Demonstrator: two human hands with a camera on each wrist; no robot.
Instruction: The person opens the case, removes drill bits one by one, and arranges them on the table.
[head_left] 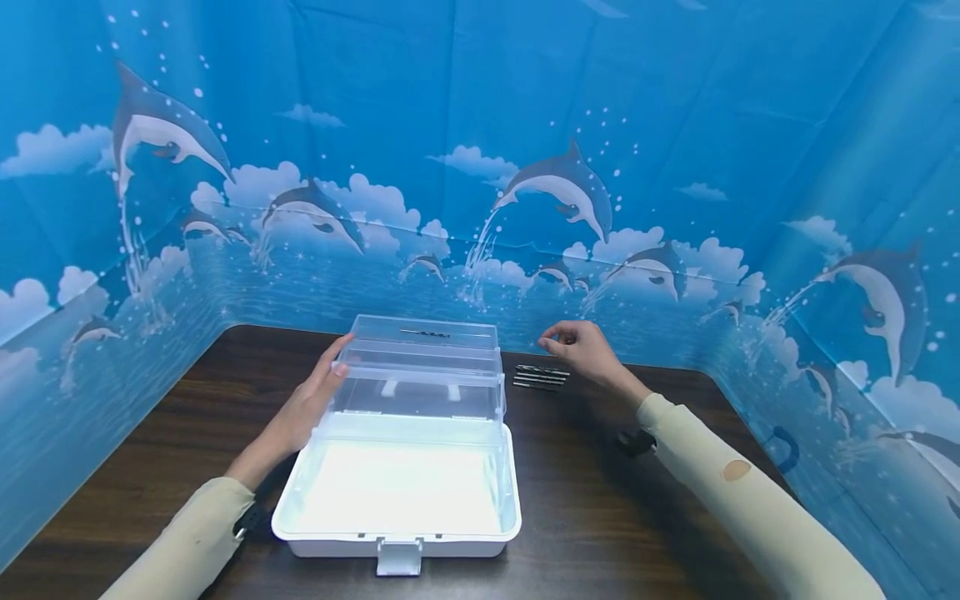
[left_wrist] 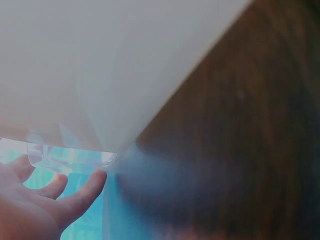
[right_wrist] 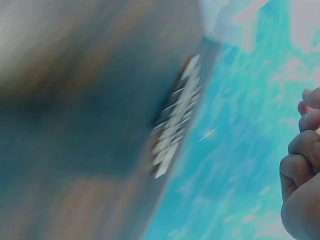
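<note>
A white storage box [head_left: 397, 535] stands before me with its clear lid [head_left: 420, 375] raised at the back. At the lid's left edge my left hand [head_left: 311, 408] holds on, thumb in front and fingers reaching behind. The left wrist view shows those fingers spread by the clear plastic [left_wrist: 72, 156]. One dark drill bit [head_left: 426, 334] shows in the lid's upper part. Several drill bits [head_left: 542, 377] lie side by side on the table, right of the lid. Above and just behind them hovers my right hand [head_left: 587, 348], fingers loosely curled, with nothing visible in them.
The dark wood table [head_left: 600, 517] reaches back to a blue dolphin-print curtain [head_left: 420, 150], which surrounds it on three sides. A white latch [head_left: 399, 557] hangs from the box's front. The right wrist view is blurred.
</note>
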